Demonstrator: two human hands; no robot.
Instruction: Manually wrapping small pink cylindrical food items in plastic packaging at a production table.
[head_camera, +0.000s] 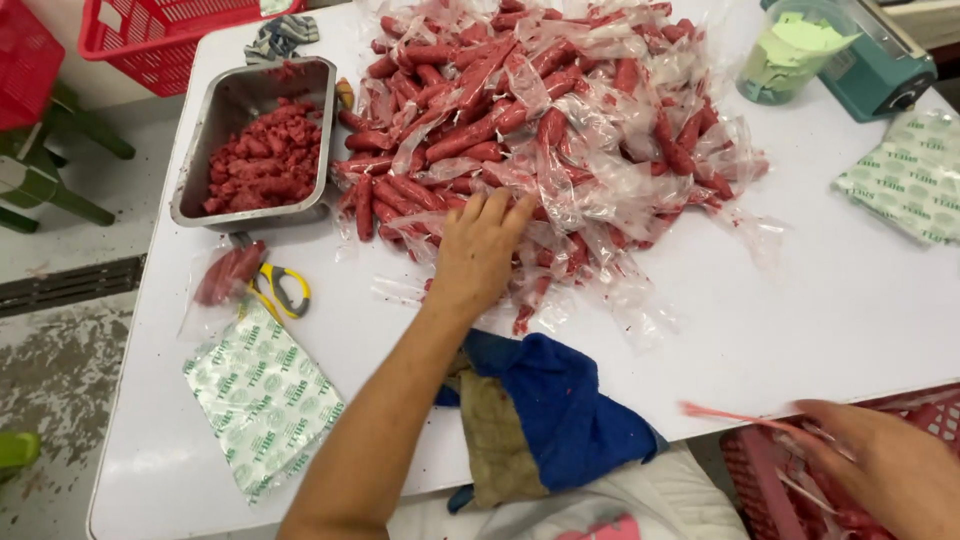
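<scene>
white worktop (860, 300) fills the view. at its 12 o'clock lies a large heap of red sausages (520, 110), each in a clear plastic sleeve, with loose sleeves trailing from the heap toward 3 and 5 o'clock. at 10 o'clock, just beside the heap, stands a metal tray (205, 140) holding red minced meat (265, 160). at 6 o'clock a blue cloth (570, 400) hangs over the near edge. printed green-and-white bags lie at 8 o'clock (265, 395) and at 3 o'clock (905, 180). a teal sealing machine (885, 65) sits at 1 o'clock with a tub of green paper slips (790, 50) touching it. yellow-handled scissors (280, 290) lie at 9 o'clock, beside one bagged sausage (228, 272). left hand (480, 250) reaches from 6 o'clock onto the near rim of the heap, fingers (495, 208) spread flat and released, pressing on wrapped sausages, clasping none. right hand (885, 465) is off the worktop at 5 o'clock, over a red crate (750, 470), fingers pinched on a thin pink strip (740, 417), blurred, pointing toward 9 o'clock.
</scene>
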